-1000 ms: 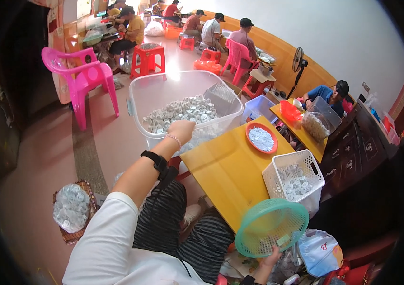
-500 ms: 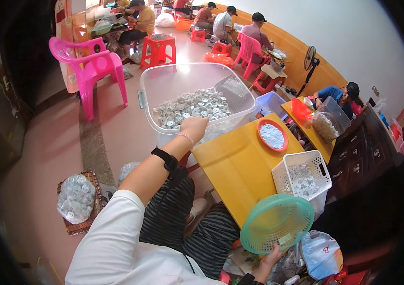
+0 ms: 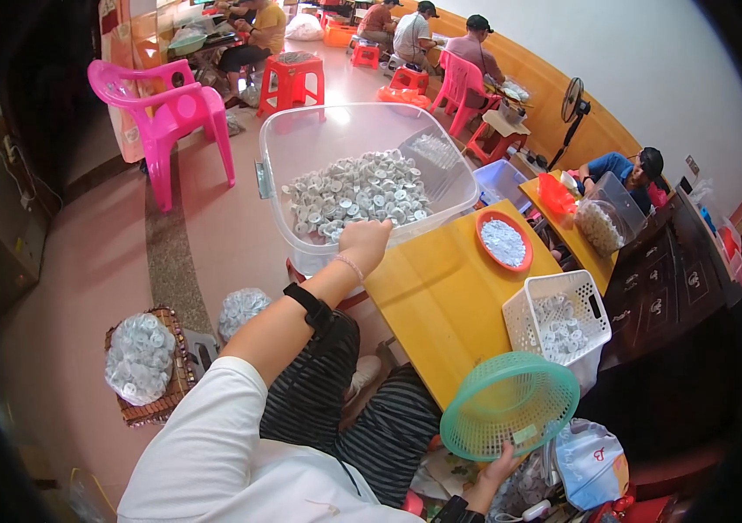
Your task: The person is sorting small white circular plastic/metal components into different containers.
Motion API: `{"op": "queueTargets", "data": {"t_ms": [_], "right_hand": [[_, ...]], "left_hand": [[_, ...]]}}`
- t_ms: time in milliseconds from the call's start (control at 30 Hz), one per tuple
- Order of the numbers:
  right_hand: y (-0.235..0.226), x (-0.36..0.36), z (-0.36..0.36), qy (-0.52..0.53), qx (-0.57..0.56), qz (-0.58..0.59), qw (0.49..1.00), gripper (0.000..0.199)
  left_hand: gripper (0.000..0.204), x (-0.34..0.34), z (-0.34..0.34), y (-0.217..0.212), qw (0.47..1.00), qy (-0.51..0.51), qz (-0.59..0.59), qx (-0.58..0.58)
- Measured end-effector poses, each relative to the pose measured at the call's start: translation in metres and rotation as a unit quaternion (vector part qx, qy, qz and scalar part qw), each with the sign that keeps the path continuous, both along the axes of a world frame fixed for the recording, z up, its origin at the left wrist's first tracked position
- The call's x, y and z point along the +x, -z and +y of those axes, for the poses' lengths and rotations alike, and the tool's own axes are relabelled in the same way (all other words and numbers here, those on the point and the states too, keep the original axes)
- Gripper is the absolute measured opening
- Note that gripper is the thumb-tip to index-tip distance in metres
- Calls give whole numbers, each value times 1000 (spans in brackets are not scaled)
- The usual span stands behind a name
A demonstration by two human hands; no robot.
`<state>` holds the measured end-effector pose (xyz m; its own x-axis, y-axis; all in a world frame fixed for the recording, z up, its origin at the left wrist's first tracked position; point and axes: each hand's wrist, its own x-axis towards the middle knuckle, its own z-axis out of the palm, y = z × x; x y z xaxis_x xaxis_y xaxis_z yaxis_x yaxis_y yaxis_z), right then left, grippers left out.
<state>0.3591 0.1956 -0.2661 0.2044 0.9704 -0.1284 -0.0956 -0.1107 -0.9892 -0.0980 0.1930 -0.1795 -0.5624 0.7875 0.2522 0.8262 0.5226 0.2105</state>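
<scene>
While the person sits at the yellow table [image 3: 441, 305], the large clear plastic bin [image 3: 362, 139] stands ahead and to the left of it, beyond the table's far left corner, its long side running roughly left to right across the view. A heap of small pale round caps [image 3: 358, 193] lies inside it, piled toward the near wall. The left hand [image 3: 364, 244] is much the nearer one: the arm stretches forward with a black watch [image 3: 308, 305] on the wrist, and the hand rests on the bin's near rim with fingers curled over the edge, closed around the rim rather than spread. Whether any fingertip reaches the caps inside cannot be told.

Well apart from the bin, the right hand [image 3: 500, 464] sits low at the person's right side, fingers wrapped on the edge of a round green mesh basket [image 3: 509, 405], which it holds tilted over the table's near corner. The basket looks empty from this angle.

On the table between the two hands lie a red plate [image 3: 503, 242] of the same pale pieces and a white slotted basket [image 3: 558, 318] partly filled with them. Bagged pieces [image 3: 140, 356] sit on the floor to the left
</scene>
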Motion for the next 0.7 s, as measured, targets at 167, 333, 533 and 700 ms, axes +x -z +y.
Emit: {"op": "queueTargets", "data": {"t_ms": [167,333,533,700], "right_hand": [[5,7,3,-3,-4,-8,1000,50],[-4,-1,0,-19,6,-4,1000,51],[6,8,5,-44,16,-5,999,54],[-5,-2,1,-32,23,14,999,54]], "left_hand": [[14,2,-2,-1,1000,0,-1,6],[13,0,-3,0,1000,8,7,24],[14,2,-2,-3,1000,5,-6,0],[14,4,-4,0,1000,4,-6,1]]}}
